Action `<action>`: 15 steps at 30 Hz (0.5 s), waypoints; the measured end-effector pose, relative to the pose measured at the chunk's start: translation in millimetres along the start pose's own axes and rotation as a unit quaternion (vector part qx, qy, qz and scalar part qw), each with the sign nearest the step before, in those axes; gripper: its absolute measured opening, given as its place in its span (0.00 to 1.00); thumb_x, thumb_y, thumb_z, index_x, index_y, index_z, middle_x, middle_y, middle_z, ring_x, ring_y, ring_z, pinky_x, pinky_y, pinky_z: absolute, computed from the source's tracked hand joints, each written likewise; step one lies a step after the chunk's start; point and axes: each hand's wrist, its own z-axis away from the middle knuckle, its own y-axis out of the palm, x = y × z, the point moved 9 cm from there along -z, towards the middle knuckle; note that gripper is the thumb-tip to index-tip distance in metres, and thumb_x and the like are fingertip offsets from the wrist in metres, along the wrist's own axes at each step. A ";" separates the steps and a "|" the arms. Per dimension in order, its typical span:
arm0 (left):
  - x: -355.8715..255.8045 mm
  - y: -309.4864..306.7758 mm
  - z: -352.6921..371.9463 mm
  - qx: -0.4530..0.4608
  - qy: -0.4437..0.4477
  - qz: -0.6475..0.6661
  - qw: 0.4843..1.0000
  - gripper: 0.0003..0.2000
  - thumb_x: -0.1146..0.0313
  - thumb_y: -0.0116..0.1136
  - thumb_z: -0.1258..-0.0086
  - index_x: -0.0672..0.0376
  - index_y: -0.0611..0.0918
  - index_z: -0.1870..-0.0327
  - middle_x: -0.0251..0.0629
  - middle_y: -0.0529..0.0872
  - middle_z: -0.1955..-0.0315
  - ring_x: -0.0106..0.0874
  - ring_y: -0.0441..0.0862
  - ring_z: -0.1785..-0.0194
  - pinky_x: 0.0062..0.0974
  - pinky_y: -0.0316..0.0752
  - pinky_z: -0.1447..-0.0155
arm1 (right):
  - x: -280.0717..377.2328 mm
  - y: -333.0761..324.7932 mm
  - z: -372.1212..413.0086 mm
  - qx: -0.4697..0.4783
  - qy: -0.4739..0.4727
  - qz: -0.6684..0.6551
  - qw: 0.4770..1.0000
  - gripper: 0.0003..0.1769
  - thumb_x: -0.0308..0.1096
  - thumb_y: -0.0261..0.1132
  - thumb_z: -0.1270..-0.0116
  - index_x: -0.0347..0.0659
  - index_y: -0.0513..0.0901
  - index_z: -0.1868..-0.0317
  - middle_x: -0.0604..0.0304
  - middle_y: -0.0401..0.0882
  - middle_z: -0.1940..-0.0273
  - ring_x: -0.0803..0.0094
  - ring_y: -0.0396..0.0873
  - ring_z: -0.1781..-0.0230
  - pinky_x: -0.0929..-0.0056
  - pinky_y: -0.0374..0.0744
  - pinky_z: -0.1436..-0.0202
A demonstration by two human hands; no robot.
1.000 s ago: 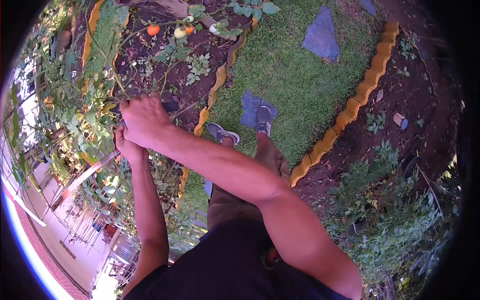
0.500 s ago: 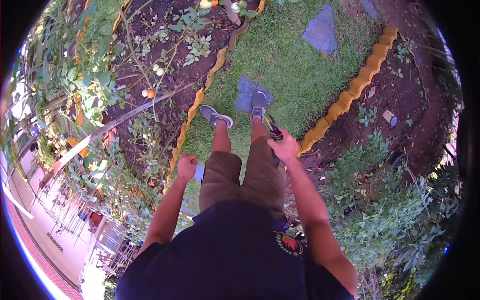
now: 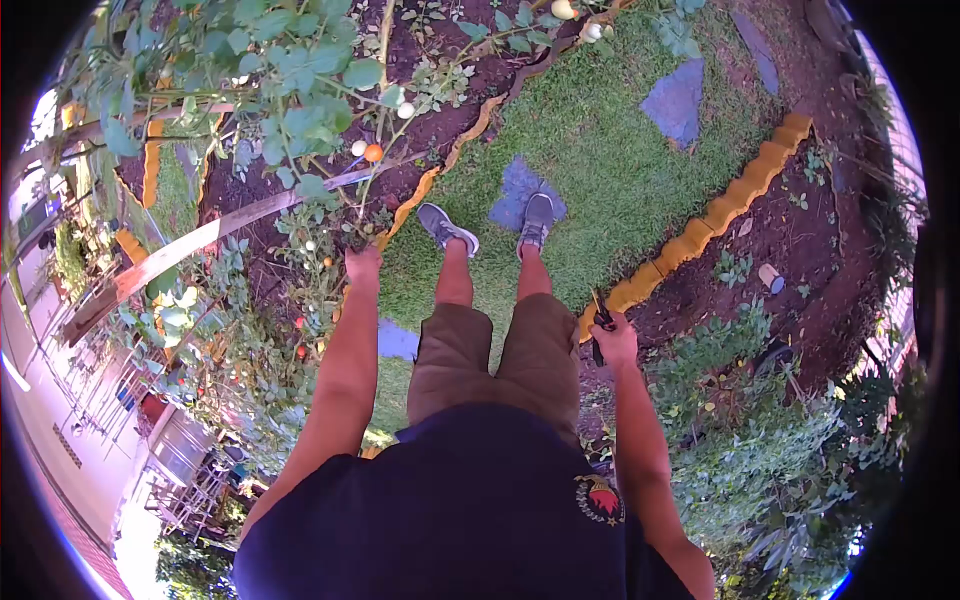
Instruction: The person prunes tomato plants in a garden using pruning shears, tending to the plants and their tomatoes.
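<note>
My right hand [image 3: 617, 342] is closed around the dark handles of what look like pruning shears [image 3: 601, 322], beside my right thigh near the yellow edging. Out to the left, my left hand [image 3: 363, 264] reaches to the tomato plant [image 3: 372, 232] at the border of the bed. Its fingertips are lost among dark leaves, so their grip does not show. Above that hand hang an orange tomato [image 3: 373, 153] and pale ones, including a whitish tomato [image 3: 405, 110].
A wooden plank [image 3: 190, 240] slants through the plants on the left. Wavy yellow edging [image 3: 720, 215] borders the soil at right. My shoes stand on grass [image 3: 590, 150] and by a flat stone [image 3: 515, 190]. A small can [image 3: 770, 278] lies on the right-hand soil.
My left hand has moved forward to the plant from beside my thigh. My right hand has drawn outward and back with the shears. The view has shifted toward the left bed.
</note>
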 end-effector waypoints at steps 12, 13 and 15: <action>27.6 -18.6 95.3 0.195 0.187 -0.147 0.952 0.39 0.46 0.63 0.30 0.64 0.67 0.26 0.50 0.80 0.38 0.36 0.76 0.33 0.31 0.69 0.31 | 57.4 -71.8 12.5 -0.009 -0.119 0.076 0.990 0.37 0.53 0.73 0.52 0.43 0.83 0.42 0.52 0.88 0.54 0.55 0.86 0.51 0.58 0.81 0.43; 40.1 -29.2 99.9 0.162 0.179 -0.087 0.966 0.39 0.44 0.62 0.30 0.64 0.68 0.26 0.51 0.79 0.36 0.36 0.75 0.32 0.31 0.68 0.30 | 55.4 -86.6 11.2 -0.015 -0.126 0.087 0.988 0.36 0.54 0.73 0.52 0.44 0.84 0.43 0.52 0.88 0.54 0.54 0.86 0.50 0.58 0.81 0.43; 24.1 -62.4 147.5 0.125 0.147 -0.079 0.978 0.41 0.39 0.57 0.29 0.67 0.69 0.28 0.52 0.75 0.32 0.38 0.71 0.27 0.31 0.63 0.26 | 60.8 -120.6 5.5 -0.015 -0.149 0.132 0.980 0.36 0.54 0.73 0.52 0.44 0.84 0.44 0.52 0.88 0.55 0.54 0.86 0.50 0.57 0.81 0.43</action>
